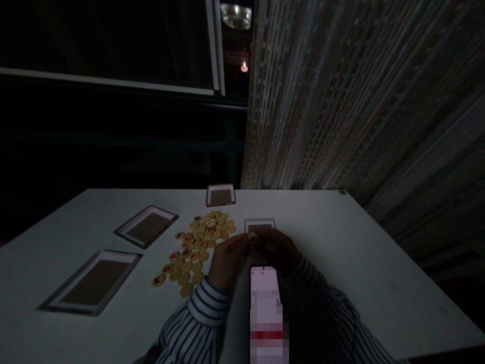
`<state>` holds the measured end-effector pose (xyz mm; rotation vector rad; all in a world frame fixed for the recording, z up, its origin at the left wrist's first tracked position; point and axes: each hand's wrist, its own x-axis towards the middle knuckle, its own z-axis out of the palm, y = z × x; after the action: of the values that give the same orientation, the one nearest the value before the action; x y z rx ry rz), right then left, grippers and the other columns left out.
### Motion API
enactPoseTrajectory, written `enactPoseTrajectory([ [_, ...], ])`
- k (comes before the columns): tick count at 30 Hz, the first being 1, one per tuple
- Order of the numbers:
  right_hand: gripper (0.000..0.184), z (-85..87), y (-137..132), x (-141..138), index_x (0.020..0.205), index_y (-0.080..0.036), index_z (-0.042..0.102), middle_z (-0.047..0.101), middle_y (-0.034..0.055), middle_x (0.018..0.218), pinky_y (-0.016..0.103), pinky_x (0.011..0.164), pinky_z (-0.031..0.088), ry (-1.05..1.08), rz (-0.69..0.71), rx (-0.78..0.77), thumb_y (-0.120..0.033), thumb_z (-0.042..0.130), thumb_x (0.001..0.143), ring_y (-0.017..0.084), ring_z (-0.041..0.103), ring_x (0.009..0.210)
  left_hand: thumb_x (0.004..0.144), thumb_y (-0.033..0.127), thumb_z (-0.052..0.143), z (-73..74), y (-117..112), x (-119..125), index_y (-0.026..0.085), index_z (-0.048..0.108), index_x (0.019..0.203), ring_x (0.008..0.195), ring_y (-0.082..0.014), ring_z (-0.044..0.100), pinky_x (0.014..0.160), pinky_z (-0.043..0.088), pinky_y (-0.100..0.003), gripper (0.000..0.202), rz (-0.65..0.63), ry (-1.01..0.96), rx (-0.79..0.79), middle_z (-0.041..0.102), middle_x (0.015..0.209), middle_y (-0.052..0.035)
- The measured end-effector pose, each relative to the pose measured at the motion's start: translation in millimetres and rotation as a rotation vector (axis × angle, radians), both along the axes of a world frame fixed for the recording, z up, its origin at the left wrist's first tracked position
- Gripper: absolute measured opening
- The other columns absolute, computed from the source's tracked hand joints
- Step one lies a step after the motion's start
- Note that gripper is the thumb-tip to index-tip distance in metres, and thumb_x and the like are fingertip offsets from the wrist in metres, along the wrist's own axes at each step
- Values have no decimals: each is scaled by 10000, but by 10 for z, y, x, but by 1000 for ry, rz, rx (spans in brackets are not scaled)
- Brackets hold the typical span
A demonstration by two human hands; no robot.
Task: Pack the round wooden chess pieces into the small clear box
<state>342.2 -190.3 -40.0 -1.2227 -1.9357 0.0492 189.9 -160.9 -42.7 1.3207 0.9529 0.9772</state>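
Both of my hands meet over the middle of a white table (359, 253) in dim light. My left hand (224, 260) pinches a round yellow game piece (253, 237) with a dark mark on it. My right hand (279, 248) is closed close beside the same piece, its fingers in shadow; whether it also grips the piece I cannot tell. A pile of several similar round pieces (197, 242), marked in red or black, lies just left of my hands. A small box tray (259, 225) sits directly behind the held piece.
A phone (265, 303) with a lit screen lies between my striped sleeves. Two larger flat trays (94, 280) (147, 225) lie at the left, a small one (220, 195) at the back. A curtain (359, 101) hangs behind the table on the right.
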Motion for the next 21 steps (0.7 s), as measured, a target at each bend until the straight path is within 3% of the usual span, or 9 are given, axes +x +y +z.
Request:
enactPoseTrajectory([
  [6, 212, -67, 4, 94, 920, -186, 602, 647, 54, 795, 246, 640, 486, 106, -57, 55, -306, 464, 813, 130, 597, 712, 695, 364, 586, -10, 23, 177, 165, 648, 917, 871, -182, 605, 789, 476, -280, 305, -16, -11, 44, 672, 919, -49],
  [14, 147, -194, 13, 148, 889, -168, 581, 637, 58, 758, 258, 615, 496, 156, -98, 126, -244, 507, 788, 136, 595, 698, 690, 378, 590, -218, 51, 275, 141, 608, 1013, 913, -215, 595, 817, 480, -339, 400, -34, -54, -5, 649, 988, -75],
  [21, 174, -310, 49, 161, 923, -177, 590, 636, 51, 754, 272, 607, 504, 158, -68, 136, -253, 506, 790, 131, 593, 680, 724, 367, 551, -180, 65, 237, 176, 624, 989, 934, -202, 589, 826, 476, -312, 335, -61, 17, -2, 649, 992, -52],
])
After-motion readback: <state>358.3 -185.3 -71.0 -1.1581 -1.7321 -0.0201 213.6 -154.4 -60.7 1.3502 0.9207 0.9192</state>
